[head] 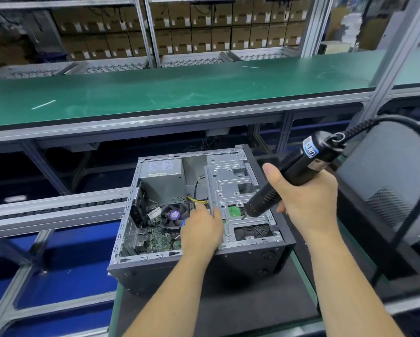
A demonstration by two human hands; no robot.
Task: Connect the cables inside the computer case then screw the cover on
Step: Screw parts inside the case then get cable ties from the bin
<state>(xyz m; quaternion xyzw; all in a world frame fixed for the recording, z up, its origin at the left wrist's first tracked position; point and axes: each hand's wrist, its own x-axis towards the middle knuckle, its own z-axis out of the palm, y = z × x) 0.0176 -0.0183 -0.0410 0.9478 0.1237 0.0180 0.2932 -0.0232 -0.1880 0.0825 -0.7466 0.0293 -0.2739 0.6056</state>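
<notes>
An open computer case lies on its side in front of me, with its motherboard, CPU fan and power supply showing. A silver drive bracket covers the right half. My right hand grips a black electric screwdriver, tilted so its tip touches the bracket beside a green board. My left hand rests on the bracket's left edge, thumb on the plate, fingers hidden behind it near the yellow cables.
A grey side panel stands upright at the right, with the screwdriver's thick black cable arching over it. A green conveyor shelf runs across behind, and stacked cardboard boxes fill racks further back. A roller rail lies left.
</notes>
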